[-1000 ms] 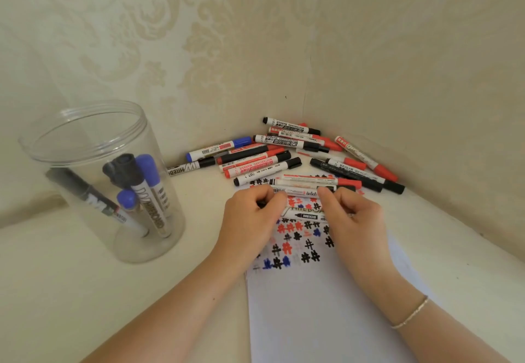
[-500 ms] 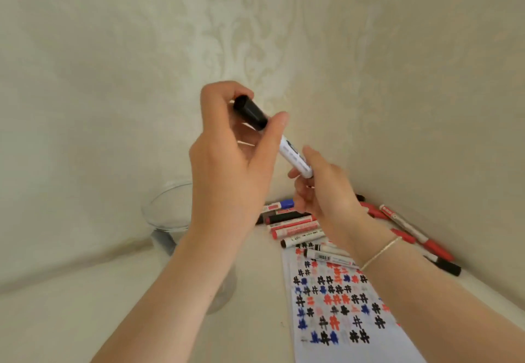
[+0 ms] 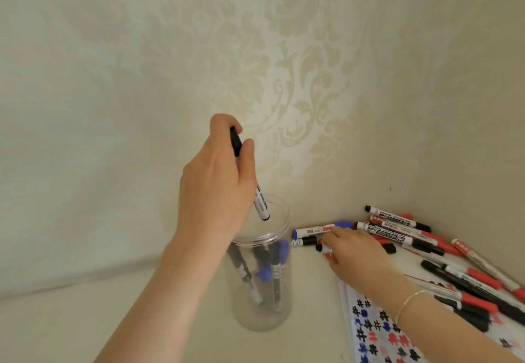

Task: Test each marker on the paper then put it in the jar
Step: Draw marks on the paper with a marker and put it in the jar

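Raised over the clear jar point(image 3: 262, 277), the left hand point(image 3: 216, 186) pinches a black-capped marker point(image 3: 257, 192), its lower end dipping into the mouth. The right hand point(image 3: 355, 252) reaches low onto the marker pile point(image 3: 412, 237), fingers seemingly relaxed, beside the paper point(image 3: 377, 334).

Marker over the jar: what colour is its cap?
Black, gripped by the left hand; head view.

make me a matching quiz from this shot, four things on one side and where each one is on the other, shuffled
Things:
1. black-capped white marker
2. clear plastic jar
3. right hand
4. white paper with hash marks

Places:
A. reaching into the marker pile
B. standing on the table under the left hand
C. held over the jar's mouth
D. lying under the right forearm

Pairs: 1-C, 2-B, 3-A, 4-D
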